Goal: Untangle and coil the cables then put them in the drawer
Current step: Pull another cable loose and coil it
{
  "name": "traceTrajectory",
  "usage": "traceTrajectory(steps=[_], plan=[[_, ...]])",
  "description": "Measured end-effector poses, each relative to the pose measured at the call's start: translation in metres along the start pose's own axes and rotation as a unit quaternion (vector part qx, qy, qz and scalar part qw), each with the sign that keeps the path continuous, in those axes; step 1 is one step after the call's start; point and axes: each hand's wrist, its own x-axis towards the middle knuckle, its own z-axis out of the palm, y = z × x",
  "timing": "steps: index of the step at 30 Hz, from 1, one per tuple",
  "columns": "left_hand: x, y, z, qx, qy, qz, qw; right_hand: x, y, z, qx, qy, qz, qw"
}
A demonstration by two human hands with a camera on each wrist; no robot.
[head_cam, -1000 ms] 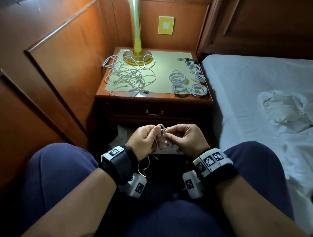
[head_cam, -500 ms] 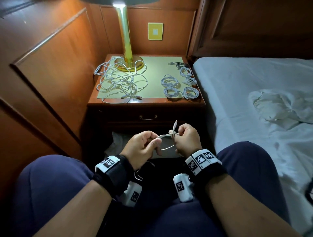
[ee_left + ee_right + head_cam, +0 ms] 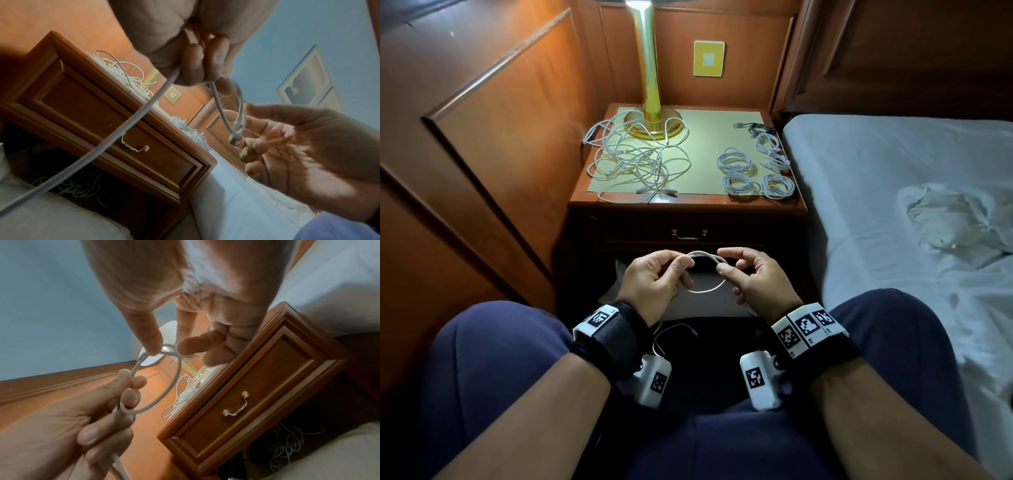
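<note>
Since 0.5 s ago the white cable (image 3: 705, 270) has widened from a tight bunch into 1 round loop between both hands. Left hand (image 3: 654, 274) pinches the loop at its 9 o'clock; right hand (image 3: 753, 277) pinches it at 2 o'clock between thumb and forefinger, other fingers spread. Drawer (image 3: 688, 234) shut at 12 o'clock; above it, tangled cables (image 3: 637, 161) at 11, 5 coiled cables (image 3: 756, 168) at 1.

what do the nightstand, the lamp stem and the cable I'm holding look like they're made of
Nightstand: reddish-brown wood or veneer, glossy, with reflections along its front edge. Lamp stem: polished, brass-coloured metal by its mirror-like shine. Cable, pinched by left hand and right hand: white, smooth, probably a plastic or rubber sheath; it bends into a loop.
</note>
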Motion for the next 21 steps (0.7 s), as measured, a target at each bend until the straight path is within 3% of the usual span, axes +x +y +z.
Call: traceTrajectory(steps=[4, 11, 16, 21], plan=[[-0.001, 0.001, -0.003, 0.074, -0.003, 0.022, 0.997, -0.003, -0.006, -0.002, -0.008, -0.058, -0.038, 0.998], [0.0, 0.0, -0.004, 0.101, 0.034, 0.028, 0.994, 0.0, -0.006, -0.006, 0.041, -0.15, 0.004, 0.988], [0.002, -0.001, -0.004, 0.105, 0.017, 0.028, 0.994, 0.002, -0.005, -0.009, 0.017, -0.133, 0.006, 0.991], [0.006, -0.006, -0.007, 0.105, -0.012, 0.028, 0.994, 0.002, -0.007, -0.014, 0.117, -0.099, 0.046, 0.987]])
